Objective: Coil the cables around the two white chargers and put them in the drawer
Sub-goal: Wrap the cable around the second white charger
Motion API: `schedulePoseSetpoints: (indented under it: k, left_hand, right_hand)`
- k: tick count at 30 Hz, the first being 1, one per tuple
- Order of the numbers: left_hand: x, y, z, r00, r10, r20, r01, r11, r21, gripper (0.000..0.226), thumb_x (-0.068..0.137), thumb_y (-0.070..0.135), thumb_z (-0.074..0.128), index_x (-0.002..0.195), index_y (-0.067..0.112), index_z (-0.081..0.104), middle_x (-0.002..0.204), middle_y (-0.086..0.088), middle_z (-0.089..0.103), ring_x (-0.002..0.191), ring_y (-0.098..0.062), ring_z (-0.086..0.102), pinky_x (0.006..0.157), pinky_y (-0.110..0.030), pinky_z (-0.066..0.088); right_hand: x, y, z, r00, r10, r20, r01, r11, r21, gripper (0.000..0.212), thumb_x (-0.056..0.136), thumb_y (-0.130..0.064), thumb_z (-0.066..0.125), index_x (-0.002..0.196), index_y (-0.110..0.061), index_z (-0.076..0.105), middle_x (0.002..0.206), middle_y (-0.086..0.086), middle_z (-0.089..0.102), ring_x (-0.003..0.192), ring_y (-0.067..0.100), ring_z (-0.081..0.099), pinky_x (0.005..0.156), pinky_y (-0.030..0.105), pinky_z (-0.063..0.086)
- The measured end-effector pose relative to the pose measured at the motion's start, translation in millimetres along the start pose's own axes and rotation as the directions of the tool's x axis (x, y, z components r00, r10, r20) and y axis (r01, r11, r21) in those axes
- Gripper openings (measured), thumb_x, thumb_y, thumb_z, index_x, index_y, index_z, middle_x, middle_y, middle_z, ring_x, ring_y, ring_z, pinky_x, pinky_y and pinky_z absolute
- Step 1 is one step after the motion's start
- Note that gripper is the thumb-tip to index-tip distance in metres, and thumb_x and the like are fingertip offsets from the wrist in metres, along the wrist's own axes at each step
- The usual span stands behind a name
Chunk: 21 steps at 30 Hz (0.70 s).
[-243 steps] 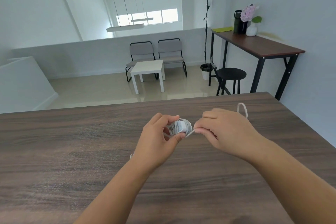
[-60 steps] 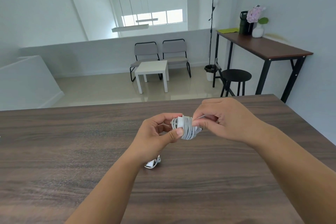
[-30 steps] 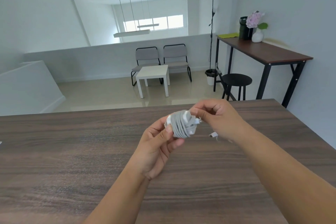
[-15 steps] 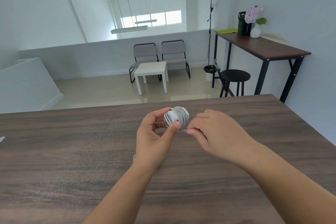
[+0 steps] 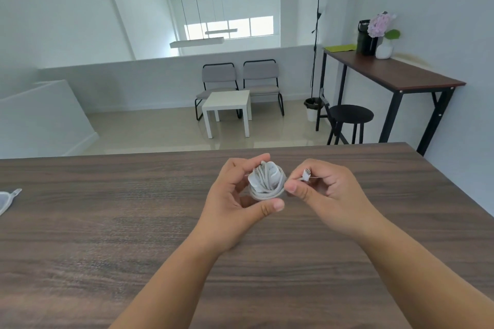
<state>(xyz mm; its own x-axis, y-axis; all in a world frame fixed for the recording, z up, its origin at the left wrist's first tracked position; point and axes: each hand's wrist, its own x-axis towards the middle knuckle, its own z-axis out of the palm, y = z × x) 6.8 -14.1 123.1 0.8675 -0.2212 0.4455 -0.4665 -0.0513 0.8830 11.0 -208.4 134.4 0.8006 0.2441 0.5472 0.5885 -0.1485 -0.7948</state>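
Two hands work above a dark wood-grain table (image 5: pixel 107 235), and only one white charger (image 5: pixel 263 178) shows in the head view, with one cable (image 5: pixel 267 193) coiled round it in several grey-white loops. The left hand (image 5: pixel 235 203) holds this bundle over the middle of the table, nearer the far edge than the near one: its fingers curl over the top and far side of the charger, and its thumb reaches across beneath the coil, so the bundle sits cupped between thumb and fingertips. The right hand (image 5: pixel 326 195) is just beside it on the right, its thumb and forefinger pinching the loose end of the cable, where one small white plug (image 5: pixel 306 174) sticks up above the knuckles; the other fingers of that hand are curled inward. A short run of cable joins the plug end to the coil, and the right thumb tip nearly touches the coil's right side. At the left edge of the table lies one pale, partly cut-off object (image 5: pixel 8 199) that cannot be told. Beyond the far edge stand two grey chairs (image 5: pixel 238 80), one white side table (image 5: pixel 227 104), one black stool (image 5: pixel 350 117) and one tall desk (image 5: pixel 395 75).
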Motion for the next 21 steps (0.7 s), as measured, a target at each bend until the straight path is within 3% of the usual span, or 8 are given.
schedulePoseSetpoints:
  k: [2,6,10,14,18,21]
  left_hand:
    - [0.5,0.1,3.2,1.0,-0.004,-0.027,0.003,1.0,-0.011,0.066,0.064,0.026,0.085,0.125,0.036,0.062,0.119,-0.011,0.051,0.11,-0.01,0.062,0.088,-0.026,0.053]
    - [-1.8,-1.7,11.1,0.997,-0.08,-0.016,0.075,0.977,-0.2,0.064,0.069,0.026,0.079,0.13,0.028,0.059,0.122,-0.006,0.066,0.112,-0.019,0.064,0.091,-0.039,0.055]
    - [-3.2,-2.0,17.3,0.992,-0.116,-0.053,0.096,0.954,-0.282,0.059,0.072,0.02,0.075,0.128,0.022,0.058,0.11,0.003,0.073,0.102,-0.011,0.067,0.082,-0.027,0.055]
    - [-5.5,-4.0,17.6,0.987,-0.129,-0.095,0.102,0.962,-0.252,0.058,0.071,0.022,0.077,0.126,0.023,0.06,0.111,-0.001,0.073,0.102,-0.016,0.068,0.085,-0.032,0.055]
    - [-7.0,-5.4,16.1,0.981,-0.134,-0.138,0.1,0.967,-0.233,0.059,0.069,0.025,0.078,0.125,0.019,0.06,0.111,-0.002,0.073,0.1,-0.014,0.068,0.083,-0.028,0.054]
    - [-7.6,-7.4,13.4,0.977,-0.132,-0.167,0.102,0.979,-0.176,0.059,0.067,0.029,0.079,0.123,0.021,0.061,0.108,0.0,0.074,0.099,-0.014,0.068,0.086,-0.033,0.054]
  right_hand:
    - [-2.0,-0.3,4.0,0.999,0.037,-0.018,-0.035,0.992,0.118,0.011,0.08,-0.016,0.071,0.076,-0.007,0.068,0.07,-0.004,0.067,0.066,0.009,0.061,0.065,0.019,0.05]
    - [-1.7,-5.5,6.5,0.987,0.131,-0.095,-0.091,0.935,0.343,0.009,0.075,-0.007,0.068,0.076,0.001,0.066,0.068,0.0,0.07,0.062,0.012,0.064,0.06,0.022,0.053]
    - [1.2,-10.6,11.8,0.97,0.172,-0.172,-0.083,0.899,0.43,0.005,0.069,-0.005,0.072,0.072,-0.009,0.074,0.069,0.002,0.072,0.063,0.013,0.065,0.062,0.022,0.054]
    - [3.2,-14.5,14.9,0.946,0.223,-0.235,-0.088,0.876,0.475,0.019,0.066,-0.001,0.073,0.079,-0.014,0.077,0.069,0.001,0.074,0.062,0.009,0.067,0.062,0.017,0.053]
    - [2.0,-15.0,16.6,0.935,0.213,-0.283,-0.103,0.929,0.356,0.024,0.067,-0.004,0.079,0.087,-0.013,0.072,0.071,0.003,0.073,0.065,0.012,0.066,0.066,0.023,0.055]
    - [0.6,-22.3,12.7,0.948,0.146,-0.282,-0.141,0.989,0.039,0.015,0.071,-0.01,0.081,0.083,-0.019,0.076,0.075,-0.006,0.075,0.067,0.005,0.067,0.064,0.017,0.052]
